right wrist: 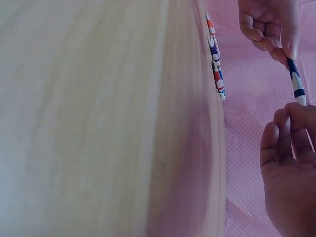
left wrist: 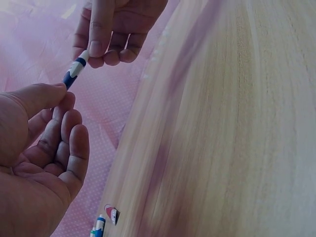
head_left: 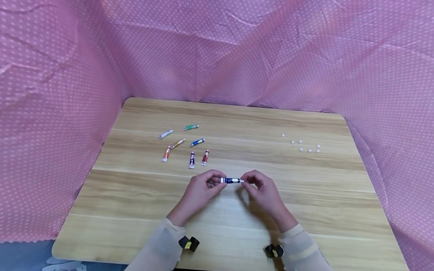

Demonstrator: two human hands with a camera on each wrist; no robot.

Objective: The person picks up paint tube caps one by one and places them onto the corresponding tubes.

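Observation:
A small dark blue and white paint tube [head_left: 231, 180] is held level above the wooden table [head_left: 135, 195] between both hands. My left hand [head_left: 203, 188] pinches its left end with thumb and fingers. At the other end my right hand [head_left: 259, 188] pinches the white cap. The left wrist view shows the tube [left wrist: 74, 71] between my left thumb and the right hand's fingers [left wrist: 101, 34]. From the right wrist, the tube [right wrist: 296, 81] runs from the left hand down to my right fingertips.
Several more paint tubes [head_left: 184, 146] lie scattered on the table's left rear. Several small white caps [head_left: 305, 145] sit at the right rear. Pink dotted cloth [head_left: 217, 49] surrounds the table on three sides.

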